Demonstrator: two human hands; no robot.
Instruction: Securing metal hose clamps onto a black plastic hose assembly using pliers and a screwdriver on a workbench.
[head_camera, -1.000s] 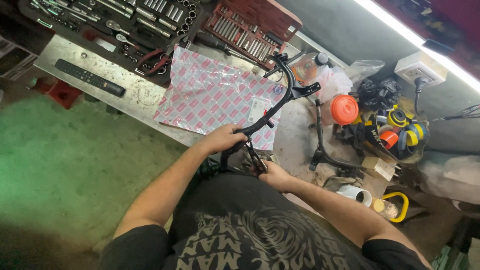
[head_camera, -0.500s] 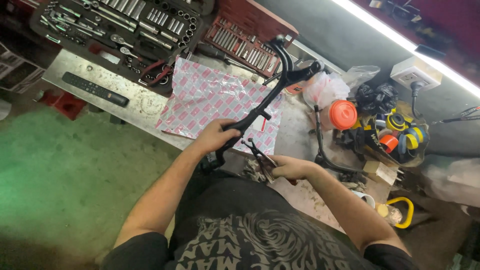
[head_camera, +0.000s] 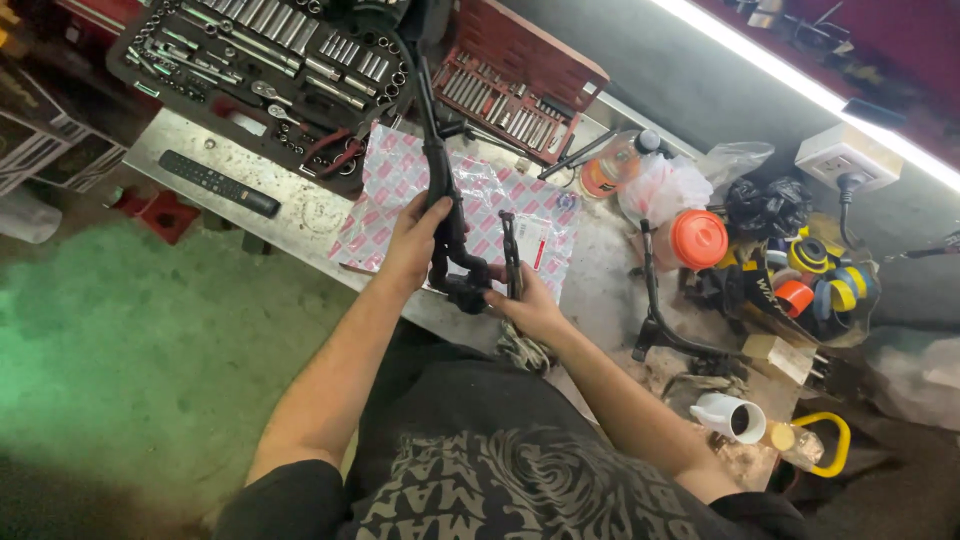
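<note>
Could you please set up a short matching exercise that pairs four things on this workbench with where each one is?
Things:
1. curved black metal frame part
2. flat black remote control
3. round orange plastic lid
4. white mug

Places:
A. near the bench's front edge, beside the yellow handle
B. on the bare bench top, below the open black socket set tray
C. gripped in the left hand
D. among the clutter right of the clear plastic bag

Pairs: 1-C, 2-B, 3-D, 4-A

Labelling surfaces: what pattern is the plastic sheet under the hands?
Plastic sheet: red-and-white repeating grid print, clearest in the head view.
</note>
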